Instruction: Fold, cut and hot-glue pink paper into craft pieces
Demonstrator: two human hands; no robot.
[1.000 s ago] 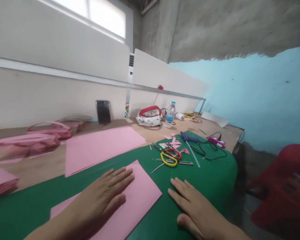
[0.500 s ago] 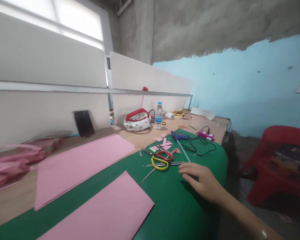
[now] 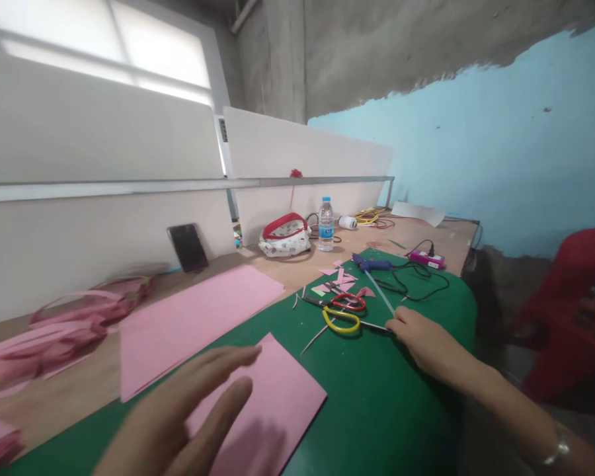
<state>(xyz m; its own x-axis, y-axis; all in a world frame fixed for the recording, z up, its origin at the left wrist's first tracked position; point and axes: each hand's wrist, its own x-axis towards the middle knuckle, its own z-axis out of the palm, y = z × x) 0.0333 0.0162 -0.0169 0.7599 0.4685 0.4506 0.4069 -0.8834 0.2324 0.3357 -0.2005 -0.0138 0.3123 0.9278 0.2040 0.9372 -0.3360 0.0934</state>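
My left hand hovers over a pink paper sheet on the green mat, open, with thumb and fingers apart and nothing in it. At the right, my right hand is closed, its fingertips pinched on the end of a slim utility knife. The knife's other end runs under scissors with one red and one yellow handle. Just above my right fingers lies a clear glue stick, which reaches out from a blue glue gun.
Pink paper scraps lie beyond the scissors. Larger pink sheets and pink strips are at the left. Farther back are a phone, a pouch, a water bottle and a purple power adapter with cords.
My left hand has come into view over the near pink sheet. My right hand has closed from open fingers onto the end of the utility knife. The view has shifted slightly.
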